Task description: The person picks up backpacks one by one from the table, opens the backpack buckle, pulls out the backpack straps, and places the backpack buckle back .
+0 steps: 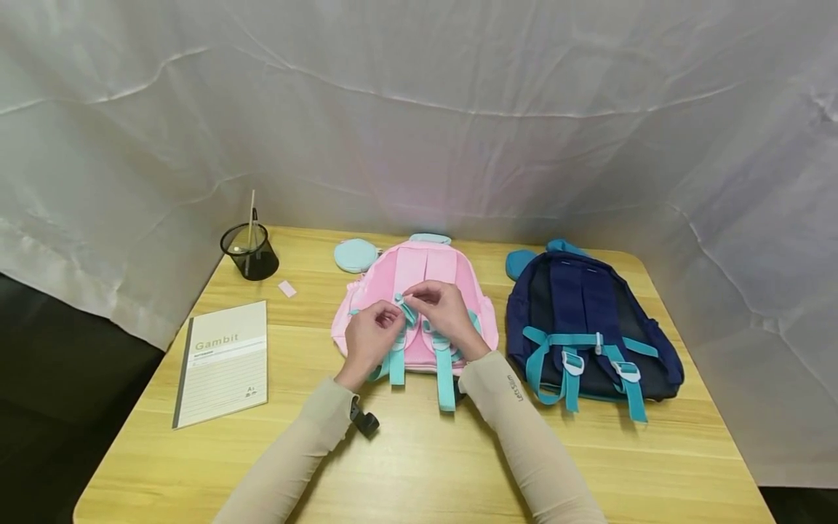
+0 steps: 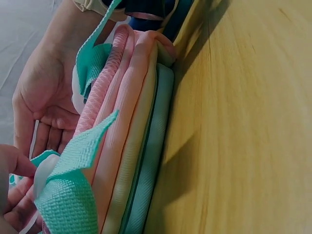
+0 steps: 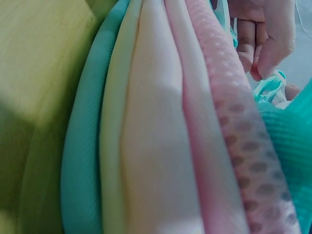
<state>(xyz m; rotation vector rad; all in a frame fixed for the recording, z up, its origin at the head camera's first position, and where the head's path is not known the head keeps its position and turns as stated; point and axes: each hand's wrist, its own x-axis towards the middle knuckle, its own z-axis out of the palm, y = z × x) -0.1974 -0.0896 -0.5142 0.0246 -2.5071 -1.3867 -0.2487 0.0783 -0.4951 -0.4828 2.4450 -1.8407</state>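
Observation:
A pink backpack [image 1: 406, 273] with teal straps lies on the table, its strap side facing up. Above its middle, my left hand [image 1: 374, 335] pinches a teal strap [image 1: 409, 314] between thumb and fingers. Close beside it, my right hand [image 1: 444, 311] pinches the same strap higher up, near its small end piece. In the left wrist view, a white plastic piece [image 2: 45, 170] shows by the left thumb, next to folded teal webbing [image 2: 68, 195]. Two loose strap ends hang toward the front, among them the longer strap end [image 1: 446, 382]. The fingers partly hide the strap.
A navy backpack [image 1: 589, 298] with teal straps lies to the right. Leftward are a notebook [image 1: 225, 364], a black mesh pen holder [image 1: 258, 262] and a small pale pink rectangle [image 1: 286, 289]. A round light-blue pouch [image 1: 356, 255] sits by the pink backpack. Grey curtains [image 1: 419, 109] surround the table.

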